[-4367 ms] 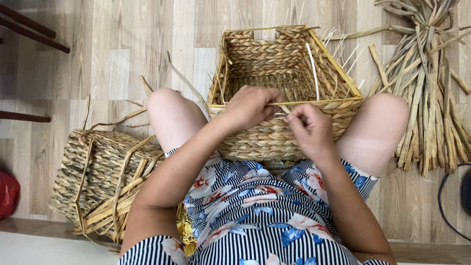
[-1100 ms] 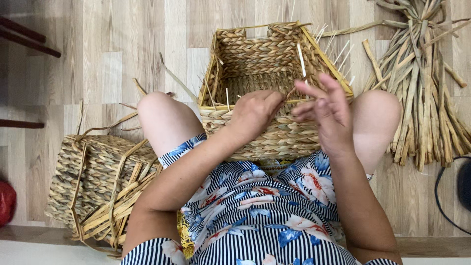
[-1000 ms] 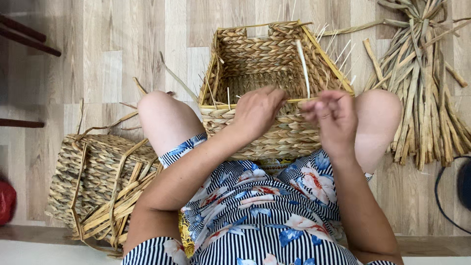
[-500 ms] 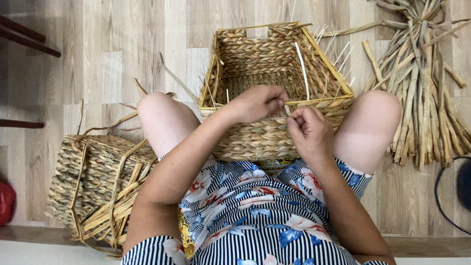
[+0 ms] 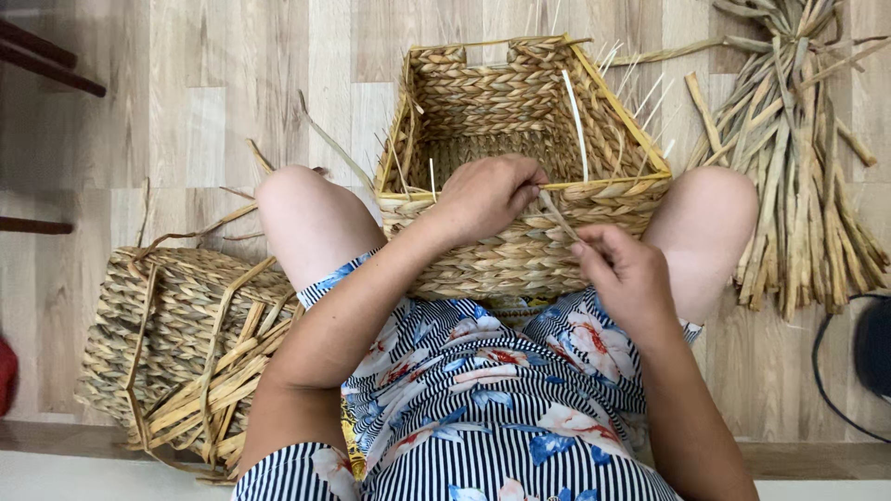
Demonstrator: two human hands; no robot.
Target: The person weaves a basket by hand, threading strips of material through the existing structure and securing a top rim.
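Rectangular woven basket (image 5: pixel 520 121) sits between the person's bare knees, open mouth up toward the camera, long axis running left-right, near wall against the lap. A thin dried fibre strand (image 5: pixel 558 215) runs diagonally from the near rim down and right, upper end at the left hand (image 5: pixel 487 193), lower end at the right hand (image 5: pixel 626 274). Left hand rests on the near rim, fingers curled and pinched shut on the strand's upper end. Right hand sits just below and right of the rim, in front of the basket's outer wall, thumb and fingers closed on the strand's lower end; exact fingertip contact hard to make out. Basket's lower near wall hidden behind hands and the striped floral garment (image 5: pixel 483 408). Stiff pale spokes stick up along the rim. Bundle of dried reed stalks (image 5: pixel 798 176) lies on the wood floor (image 5: pixel 232 83) to the right, top cut off by the frame. A second woven basket (image 5: pixel 176 343) lies on its side at left, loose strips across it.
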